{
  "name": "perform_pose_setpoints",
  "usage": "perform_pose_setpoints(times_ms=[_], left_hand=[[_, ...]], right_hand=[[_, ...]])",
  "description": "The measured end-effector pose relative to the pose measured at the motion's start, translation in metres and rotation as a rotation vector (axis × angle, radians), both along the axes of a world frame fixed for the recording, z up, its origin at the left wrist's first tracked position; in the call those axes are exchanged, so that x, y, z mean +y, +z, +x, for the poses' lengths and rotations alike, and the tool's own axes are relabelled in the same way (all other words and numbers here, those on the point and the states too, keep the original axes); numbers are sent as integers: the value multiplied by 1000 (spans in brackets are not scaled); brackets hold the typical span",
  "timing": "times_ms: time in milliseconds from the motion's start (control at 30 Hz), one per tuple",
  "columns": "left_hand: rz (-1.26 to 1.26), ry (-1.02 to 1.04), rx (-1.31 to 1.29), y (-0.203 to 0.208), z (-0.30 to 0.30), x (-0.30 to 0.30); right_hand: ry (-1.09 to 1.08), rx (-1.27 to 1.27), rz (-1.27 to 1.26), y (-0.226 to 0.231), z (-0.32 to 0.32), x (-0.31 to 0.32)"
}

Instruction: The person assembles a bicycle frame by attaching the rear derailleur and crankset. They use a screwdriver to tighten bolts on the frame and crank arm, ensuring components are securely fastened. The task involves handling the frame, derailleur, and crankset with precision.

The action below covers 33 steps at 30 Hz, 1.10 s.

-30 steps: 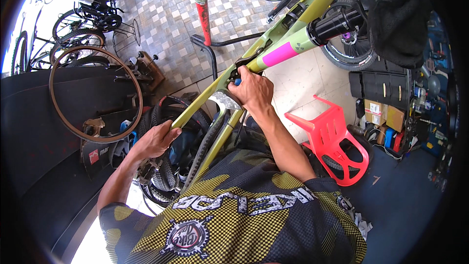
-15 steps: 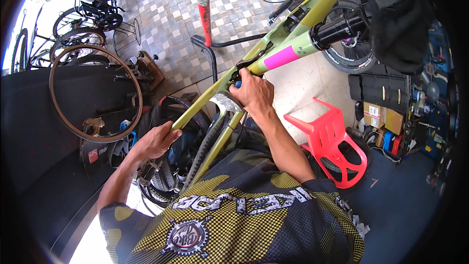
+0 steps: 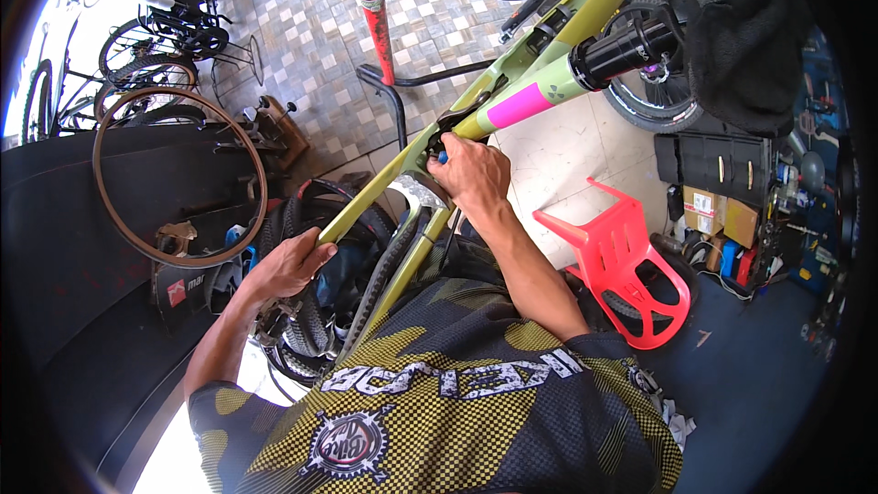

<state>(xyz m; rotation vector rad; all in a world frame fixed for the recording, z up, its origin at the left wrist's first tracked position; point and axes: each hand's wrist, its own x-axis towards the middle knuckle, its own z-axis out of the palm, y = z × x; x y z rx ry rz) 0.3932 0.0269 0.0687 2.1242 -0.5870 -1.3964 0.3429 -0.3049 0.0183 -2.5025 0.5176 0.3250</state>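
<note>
An olive-green bicycle frame (image 3: pixel 541 94) with a pink patch slants from the upper right down toward my body. My left hand (image 3: pixel 291 265) is closed around the end of one of its thin rear tubes, at the lower left. At the joint where the thin tubes meet the thick one, my right hand (image 3: pixel 477 170) is closed, fingertips pressed in. A small blue piece (image 3: pixel 443 157) shows at those fingers; the rest of what they hold is hidden. The tyre of a wheel (image 3: pixel 391 276) shows between the rear tubes.
A red stand post (image 3: pixel 370 14) with black legs rises beyond the frame. A red plastic chair (image 3: pixel 629 261) stands to the right, near cardboard boxes (image 3: pixel 702 210). On the left, a brown-rimmed wheel (image 3: pixel 101 165) leans on a black couch (image 3: pixel 55 220). A black cloth (image 3: pixel 745 46) hangs at upper right.
The frame's near joint and my right hand have shifted slightly left in view. My left hand keeps its hold on the tube.
</note>
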Motion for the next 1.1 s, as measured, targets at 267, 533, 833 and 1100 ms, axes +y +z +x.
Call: perform_pose_setpoints(times_ms=[267,533,833,1100], left_hand=[[5,-2,9,-2,0,2],[-14,35,47,1,-1,-2],[3,21,59,2,0,-1],[-8,19,55,4,1,-1]], right_hand=[[24,18,-51,-11,-2,0],[48,-38,-53,-15,-7,-2],[22,-79,-27,-11,-11,0],[16,-15,-31,-13,-6,2]])
